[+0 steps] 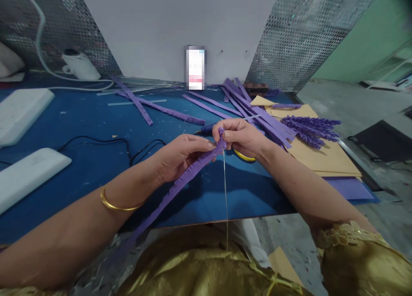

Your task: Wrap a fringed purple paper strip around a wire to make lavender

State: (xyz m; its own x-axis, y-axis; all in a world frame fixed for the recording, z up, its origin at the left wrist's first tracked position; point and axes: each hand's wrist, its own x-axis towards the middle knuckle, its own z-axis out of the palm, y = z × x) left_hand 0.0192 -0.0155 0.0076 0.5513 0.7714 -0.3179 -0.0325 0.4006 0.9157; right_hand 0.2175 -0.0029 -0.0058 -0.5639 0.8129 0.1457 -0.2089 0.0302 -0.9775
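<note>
A long purple fringed strip point(189, 171) runs from my fingertips down to the lower left, past the table's front edge. My left hand point(183, 156) pinches it between thumb and fingers close to its upper end. At that end, my right hand point(240, 135) grips a small bunched purple piece point(221, 135), where the strip gathers around a thin pale wire point(225, 193). The wire hangs straight down towards my lap. Both hands are closed and almost touch. Behind the right hand lie a dark blue tool point(207, 129) and a yellow ring-shaped handle point(244, 155), partly hidden.
Loose purple strips point(257, 111) lie at the back right; more strips point(174, 113) lie left of centre. Finished-looking purple flower sprigs point(312, 128) rest on brown paper point(331, 158). A lit phone point(195, 67) leans on the back panel. White foam blocks point(25, 171) and a black cable point(96, 138) lie left.
</note>
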